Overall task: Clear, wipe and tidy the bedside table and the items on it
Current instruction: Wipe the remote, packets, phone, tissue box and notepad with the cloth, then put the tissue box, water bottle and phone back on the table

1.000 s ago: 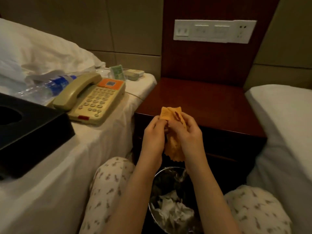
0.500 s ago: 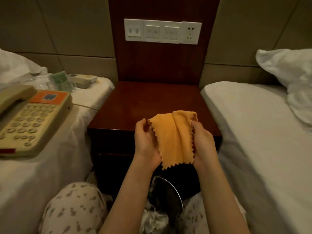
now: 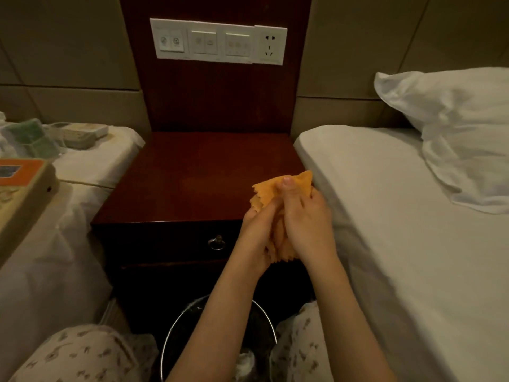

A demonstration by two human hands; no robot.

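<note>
Both hands hold an orange cloth (image 3: 298, 181) with a zigzag edge, bunched between them over the front right corner of the dark red wooden bedside table (image 3: 192, 175). My left hand (image 3: 257, 235) grips the cloth's lower part. My right hand (image 3: 307, 219) pinches the upper part, thumb on top. The table top carries nothing else. A beige telephone (image 3: 22, 197) with an orange label lies on the left bed, half out of view.
A left bed (image 3: 82, 172) holds a green packet (image 3: 33, 139) and a flat box (image 3: 82, 132). The right bed (image 3: 385, 216) has a white pillow (image 3: 462, 128). A round bin (image 3: 179, 329) with crumpled paper stands below between my knees. A drawer ring pull (image 3: 217, 243) faces me; a switch panel (image 3: 217, 41) is above.
The view has turned right, so the telephone slid toward the left edge. The cloth, spread between my hands half a second ago, is bunched together and has moved toward the table's right front corner.
</note>
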